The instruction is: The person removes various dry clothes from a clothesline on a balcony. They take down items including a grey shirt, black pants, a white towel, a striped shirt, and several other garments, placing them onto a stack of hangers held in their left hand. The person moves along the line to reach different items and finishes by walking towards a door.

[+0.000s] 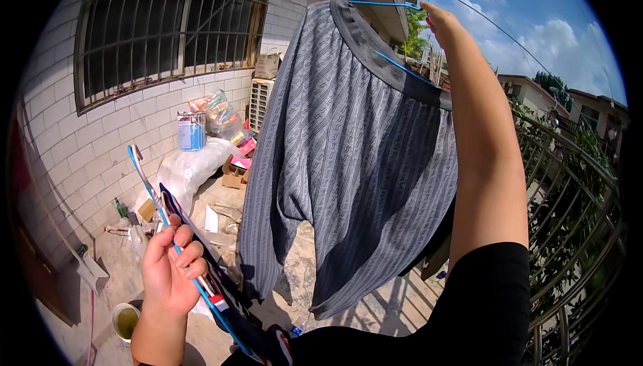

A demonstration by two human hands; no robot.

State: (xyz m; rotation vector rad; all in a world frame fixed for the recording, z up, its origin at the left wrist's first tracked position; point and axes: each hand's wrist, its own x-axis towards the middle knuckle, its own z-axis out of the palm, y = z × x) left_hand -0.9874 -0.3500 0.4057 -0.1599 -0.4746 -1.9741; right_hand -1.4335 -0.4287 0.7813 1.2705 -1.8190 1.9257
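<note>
Grey patterned trousers (362, 145) hang by the waistband from a blue hanger (382, 4) in front of me. Up at the wire line (482, 19), my right hand (435, 21) is closed on this hanger just below its hook. The hook is at the line; whether it bears the weight is unclear. Lower left, my left hand (175, 265) has its fingers wrapped round a blue hanger and a white one together (153, 188). A dark navy garment with red and white parts (231, 306) hangs along these hangers, partly behind my hand.
A barred window (177, 21) is set in the white brick wall. Below it are a blue tin (191, 131), filled plastic bags (224, 118) and plastic sheeting (201, 165). A bucket of greenish liquid (126, 321) stands lower left. Metal railing (569, 232) runs along the right.
</note>
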